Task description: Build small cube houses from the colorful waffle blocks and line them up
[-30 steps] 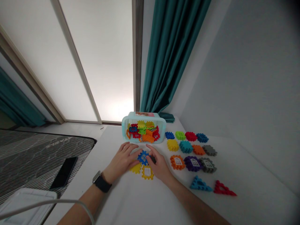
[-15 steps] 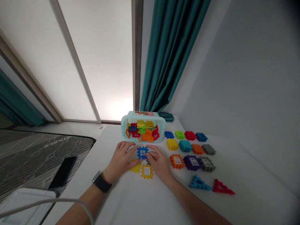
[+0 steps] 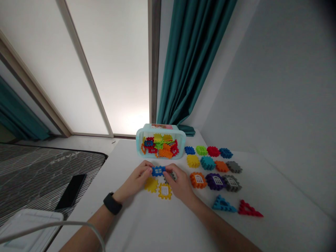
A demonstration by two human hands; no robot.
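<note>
A blue toothed building tile with a window [image 3: 158, 171] is held between my two hands above the white table. My left hand [image 3: 140, 176] pinches its left edge, and my right hand [image 3: 179, 181] grips the right edge between thumb and fingers. Just below it on the table lie a plain yellow tile [image 3: 151, 184] and a yellow tile with a white window [image 3: 165, 191]. Part of a grey tile [image 3: 166, 179] shows beside my right thumb; the rest is hidden by that hand.
Behind my hands, a pale turquoise tub [image 3: 139, 143] lies on its side, full of mixed tiles. To the right stand rows of stacked tiles, including purple ones [image 3: 215, 182], with blue [image 3: 223, 204] and red triangles [image 3: 249, 209] nearer. A cable [image 3: 78, 223] crosses the lower left.
The blue tile has tilted, so it looks flatter. My left fingers have closed from a spread pose onto its left edge, uncovering more of the plain yellow tile.
</note>
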